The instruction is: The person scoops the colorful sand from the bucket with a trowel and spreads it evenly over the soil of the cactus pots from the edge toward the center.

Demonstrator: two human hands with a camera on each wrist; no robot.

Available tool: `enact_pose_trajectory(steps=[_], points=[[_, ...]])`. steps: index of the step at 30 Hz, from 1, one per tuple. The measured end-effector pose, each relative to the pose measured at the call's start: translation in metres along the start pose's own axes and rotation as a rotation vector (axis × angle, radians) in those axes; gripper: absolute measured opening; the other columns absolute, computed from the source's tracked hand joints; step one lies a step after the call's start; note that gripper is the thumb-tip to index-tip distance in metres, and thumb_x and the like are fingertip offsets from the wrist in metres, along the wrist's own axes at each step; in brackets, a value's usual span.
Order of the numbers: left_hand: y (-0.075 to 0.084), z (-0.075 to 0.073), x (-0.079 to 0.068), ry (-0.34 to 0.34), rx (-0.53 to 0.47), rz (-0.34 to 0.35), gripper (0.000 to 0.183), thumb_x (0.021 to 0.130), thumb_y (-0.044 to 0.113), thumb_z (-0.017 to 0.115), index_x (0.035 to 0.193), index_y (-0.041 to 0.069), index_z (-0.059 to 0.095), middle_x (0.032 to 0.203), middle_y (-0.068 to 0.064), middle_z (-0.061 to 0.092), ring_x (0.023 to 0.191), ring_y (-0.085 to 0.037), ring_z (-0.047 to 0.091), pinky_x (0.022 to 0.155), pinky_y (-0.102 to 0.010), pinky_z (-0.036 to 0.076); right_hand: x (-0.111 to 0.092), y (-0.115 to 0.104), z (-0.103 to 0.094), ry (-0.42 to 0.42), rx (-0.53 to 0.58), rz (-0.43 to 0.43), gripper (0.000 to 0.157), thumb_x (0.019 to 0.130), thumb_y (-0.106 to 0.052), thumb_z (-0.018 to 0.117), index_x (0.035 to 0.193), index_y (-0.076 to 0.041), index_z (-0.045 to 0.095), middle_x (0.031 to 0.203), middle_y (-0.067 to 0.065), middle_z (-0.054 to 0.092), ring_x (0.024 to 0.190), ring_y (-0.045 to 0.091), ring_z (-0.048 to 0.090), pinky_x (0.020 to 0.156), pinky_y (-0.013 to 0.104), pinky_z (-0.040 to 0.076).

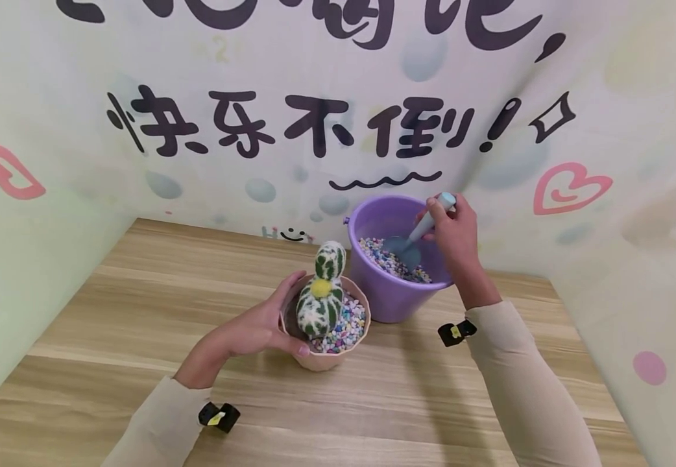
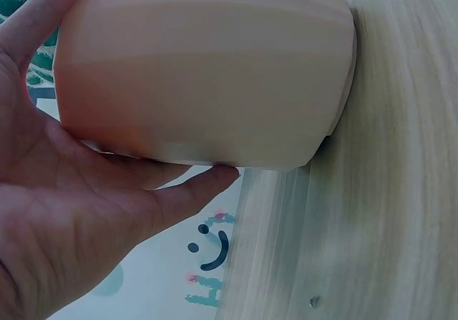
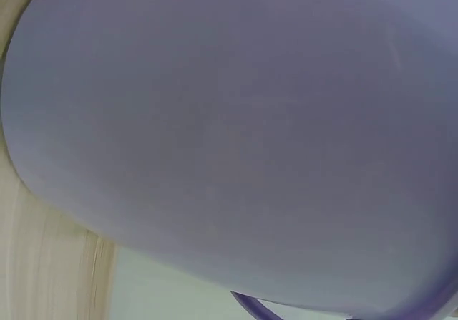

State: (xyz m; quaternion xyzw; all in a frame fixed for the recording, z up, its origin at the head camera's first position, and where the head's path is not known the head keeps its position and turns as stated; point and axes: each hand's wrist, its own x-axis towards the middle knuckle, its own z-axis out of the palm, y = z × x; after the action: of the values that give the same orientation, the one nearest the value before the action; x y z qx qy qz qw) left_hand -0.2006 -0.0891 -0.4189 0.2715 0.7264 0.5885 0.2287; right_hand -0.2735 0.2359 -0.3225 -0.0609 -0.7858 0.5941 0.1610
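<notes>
A toy cactus with a yellow flower stands in a peach flower pot, leaning towards its left side. Coloured pebbles fill the right part of that pot. My left hand grips the pot from the left, thumb near the front rim and fingers round the far side. In the left wrist view, the fingers lie along the pot's wall. My right hand holds a small light-blue shovel by its handle over a purple bucket. The shovel's blade rests among coloured pebbles inside the bucket.
The bucket stands behind and to the right of the pot, close to the back wall. A wooden table bears both. Printed cloth walls with lettering close off the back and sides. The bucket's wall fills most of the right wrist view.
</notes>
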Motion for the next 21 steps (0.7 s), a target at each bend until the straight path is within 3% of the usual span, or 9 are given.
enact_pose_trajectory(steps=[9,21], points=[[-0.0002,0.0002,-0.0009,0.006,0.004,0.002,0.125,0.068,0.016,0.088,0.156,0.017,-0.002,0.163,-0.007,0.007,0.148,-0.031,0.011,0.119,-0.054,0.009,0.0051,0.0007,-0.0023,0.083,0.229,0.103,0.017,0.095,-0.024,0.063,0.098,-0.009,0.055,0.072,0.005,0.069,0.066,0.017,0.071,0.049,0.029,0.056],[-0.0016,-0.0005,0.0003,0.004,0.0,0.003,0.125,0.069,0.016,0.088,0.156,0.018,-0.002,0.163,-0.006,0.007,0.148,-0.03,0.011,0.119,-0.054,0.009,0.0087,-0.0011,-0.0051,0.072,0.296,0.196,0.02,0.095,-0.025,0.064,0.1,-0.007,0.054,0.069,0.005,0.069,0.061,0.019,0.071,0.046,0.031,0.055]])
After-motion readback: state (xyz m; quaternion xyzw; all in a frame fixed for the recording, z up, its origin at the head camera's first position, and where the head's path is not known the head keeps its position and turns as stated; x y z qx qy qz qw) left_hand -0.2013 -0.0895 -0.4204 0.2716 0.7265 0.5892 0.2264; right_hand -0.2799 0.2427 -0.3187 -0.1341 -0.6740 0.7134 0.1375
